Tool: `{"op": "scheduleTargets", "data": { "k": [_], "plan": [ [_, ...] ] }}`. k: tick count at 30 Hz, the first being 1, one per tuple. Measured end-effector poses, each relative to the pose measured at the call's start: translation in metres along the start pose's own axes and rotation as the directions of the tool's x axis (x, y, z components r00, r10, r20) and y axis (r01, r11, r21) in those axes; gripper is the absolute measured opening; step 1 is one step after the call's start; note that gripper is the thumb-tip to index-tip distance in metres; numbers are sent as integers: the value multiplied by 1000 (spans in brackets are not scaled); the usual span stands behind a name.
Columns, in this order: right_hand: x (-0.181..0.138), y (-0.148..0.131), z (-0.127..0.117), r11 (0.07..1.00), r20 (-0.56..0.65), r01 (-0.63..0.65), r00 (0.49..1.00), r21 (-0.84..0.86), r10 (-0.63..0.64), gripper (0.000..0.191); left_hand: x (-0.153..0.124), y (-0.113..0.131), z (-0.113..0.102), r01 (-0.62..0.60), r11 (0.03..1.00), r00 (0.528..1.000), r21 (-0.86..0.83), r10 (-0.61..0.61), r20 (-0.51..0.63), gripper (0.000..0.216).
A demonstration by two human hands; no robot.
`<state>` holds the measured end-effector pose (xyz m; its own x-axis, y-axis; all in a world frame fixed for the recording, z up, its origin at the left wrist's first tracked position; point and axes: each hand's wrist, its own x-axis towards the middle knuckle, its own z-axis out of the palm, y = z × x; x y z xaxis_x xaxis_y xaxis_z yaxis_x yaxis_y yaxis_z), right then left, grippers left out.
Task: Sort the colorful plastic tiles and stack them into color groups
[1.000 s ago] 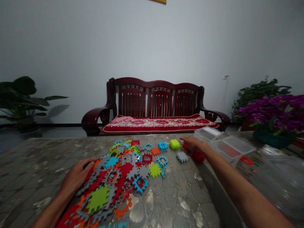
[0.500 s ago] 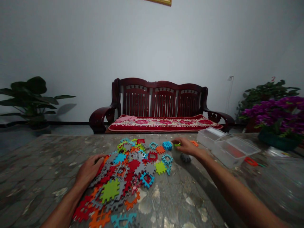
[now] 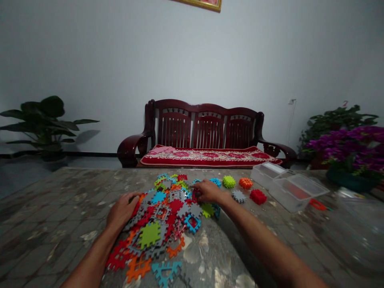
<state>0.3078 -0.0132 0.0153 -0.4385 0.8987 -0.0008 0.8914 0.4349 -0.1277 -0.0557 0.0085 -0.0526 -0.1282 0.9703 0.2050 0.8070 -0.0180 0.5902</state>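
Left hand [image 3: 122, 211], right hand [image 3: 209, 191] at opposite edges of tile pile [image 3: 171, 219], fingers half-curled, grips unclear; box [image 3: 286, 201] well apart

Heaped pcs [image 3: 176, 206] on tbl [image 3: 75, 208], stacks [image 3: 258, 196] to R, box [image 3: 287, 197] farther R, bench [image 3: 209, 107] behind, plant [image 3: 45, 120] far L

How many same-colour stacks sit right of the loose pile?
5: blue stack, green stack, orange stack in the far row; grey stack, red stack nearer. The right hand partly covers the blue one and may hide more.

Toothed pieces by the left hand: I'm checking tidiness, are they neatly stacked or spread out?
Spread out: the toothed pieces overlap at mixed angles across the table.
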Motion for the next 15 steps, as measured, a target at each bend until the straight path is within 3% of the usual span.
{"op": "scheduleTargets", "data": {
  "k": [4,8,13,15],
  "plan": [
    [-2,0,6,999,-91,-3,996,37,6,58,1,-1,1,-1,1000,1000,0,1,-8,46],
    [-11,3,7,990,-211,-18,976,141,47,37,1,-1,2,-3,1000,1000,-2,3,2,45],
    [-44,9,17,966,-518,33,848,255,108,27,1,-4,4,-42,999,999,-8,41,-15,44],
    [-62,7,27,966,-579,52,808,252,108,25,1,-5,5,-37,999,999,-9,37,-9,45]
  ]
}}
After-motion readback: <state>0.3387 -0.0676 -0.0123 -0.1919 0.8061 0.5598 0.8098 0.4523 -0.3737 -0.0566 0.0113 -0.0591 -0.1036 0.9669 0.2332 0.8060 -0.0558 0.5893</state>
